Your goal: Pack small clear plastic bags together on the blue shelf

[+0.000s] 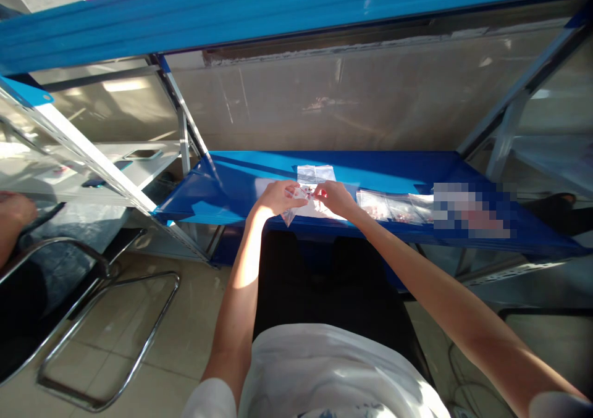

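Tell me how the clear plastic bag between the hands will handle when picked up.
The clear plastic bag is probably floppy: its corner droops below the left hand. It is likely light, looking thin, though its small contents are unclear. Its glossy film may slip between fingers.

"What runs beneath the left hand (279, 197)?"

"A glossy blue steel shelf board (393, 171), and a ribbed blue steel beam (278, 16) crosses high above it."

"And further left of that hand?"

"A dark smartphone (143, 154) lies on a white metal shelf (111, 152); lower left, a curved chrome tubular chair frame (109, 338) stands on beige floor tiles (185, 319)."
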Available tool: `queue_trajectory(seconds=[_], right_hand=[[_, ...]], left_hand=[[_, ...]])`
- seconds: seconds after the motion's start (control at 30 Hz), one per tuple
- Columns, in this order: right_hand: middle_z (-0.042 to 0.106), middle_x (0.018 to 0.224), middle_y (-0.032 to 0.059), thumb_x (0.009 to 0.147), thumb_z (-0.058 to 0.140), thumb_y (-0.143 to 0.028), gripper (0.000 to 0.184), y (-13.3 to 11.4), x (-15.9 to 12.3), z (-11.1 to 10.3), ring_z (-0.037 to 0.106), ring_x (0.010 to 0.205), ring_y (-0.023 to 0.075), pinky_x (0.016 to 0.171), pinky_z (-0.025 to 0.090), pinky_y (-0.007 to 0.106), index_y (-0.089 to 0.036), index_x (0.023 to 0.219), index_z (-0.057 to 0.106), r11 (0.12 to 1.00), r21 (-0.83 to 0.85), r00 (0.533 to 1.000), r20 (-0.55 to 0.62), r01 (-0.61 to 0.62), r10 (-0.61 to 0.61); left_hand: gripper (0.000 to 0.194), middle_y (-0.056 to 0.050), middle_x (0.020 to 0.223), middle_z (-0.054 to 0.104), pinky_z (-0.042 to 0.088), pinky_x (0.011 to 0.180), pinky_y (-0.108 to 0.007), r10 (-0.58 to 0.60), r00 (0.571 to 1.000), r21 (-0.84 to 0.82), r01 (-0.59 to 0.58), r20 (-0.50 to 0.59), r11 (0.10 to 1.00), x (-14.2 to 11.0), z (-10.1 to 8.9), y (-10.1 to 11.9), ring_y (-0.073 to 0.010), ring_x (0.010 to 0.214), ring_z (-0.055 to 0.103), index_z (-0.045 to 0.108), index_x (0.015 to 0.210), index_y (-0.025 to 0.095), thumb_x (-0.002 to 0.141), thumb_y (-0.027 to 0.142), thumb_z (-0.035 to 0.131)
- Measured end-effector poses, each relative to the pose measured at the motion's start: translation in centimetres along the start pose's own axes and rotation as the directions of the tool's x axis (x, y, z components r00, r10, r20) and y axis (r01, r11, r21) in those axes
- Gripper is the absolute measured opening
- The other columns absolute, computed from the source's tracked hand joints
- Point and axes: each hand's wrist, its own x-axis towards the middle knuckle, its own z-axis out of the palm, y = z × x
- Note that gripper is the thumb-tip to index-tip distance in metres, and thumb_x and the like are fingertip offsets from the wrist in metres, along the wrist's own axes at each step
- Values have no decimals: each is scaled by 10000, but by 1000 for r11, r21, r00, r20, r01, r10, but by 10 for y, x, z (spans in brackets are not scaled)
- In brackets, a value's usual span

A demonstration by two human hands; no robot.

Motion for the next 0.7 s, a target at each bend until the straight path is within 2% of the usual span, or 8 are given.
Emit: queue_trajectory(seconds=[0.2,0.37,0.53,0.7], right_hand=[[804,1026,114,980,654,-150,164,1,1,4,715,1013,264,849,496,309,-185,977,814,1000,-24,1000,23,-11,12],[799,1019,115,1000,630,-200,172,-3,1,-3,705,958,249,820,474,308,-181,945,792,1000,25,1000,21,-19,18],[746,875,66,947,652,-295,169,-11,-4,-21,637,805,208,709,420,306,-188,877,763,959,276,998,6,-58,59],[716,835,50,906,655,-443,265,-29,-11,-40,605,792,203,699,412,319,-195,845,727,841,540,999,23,24,-43]], left_hand=[[664,-145,1171,790,636,731,-324,-16,1000,2,16,-10,1000,-1,0,1,-279,1016,741,759,1285,120,712,416,920],[685,-147,1166,792,638,745,-322,-25,1000,28,25,3,999,-2,-1,3,-287,1027,743,757,1295,126,711,443,925],[719,-150,1180,787,630,769,-327,-16,1000,43,15,24,999,-1,0,1,-292,1042,739,745,1316,129,700,452,927],[690,-131,1156,794,605,789,-327,46,998,37,-48,46,998,5,3,-7,-287,1031,740,762,1277,155,689,479,921]])
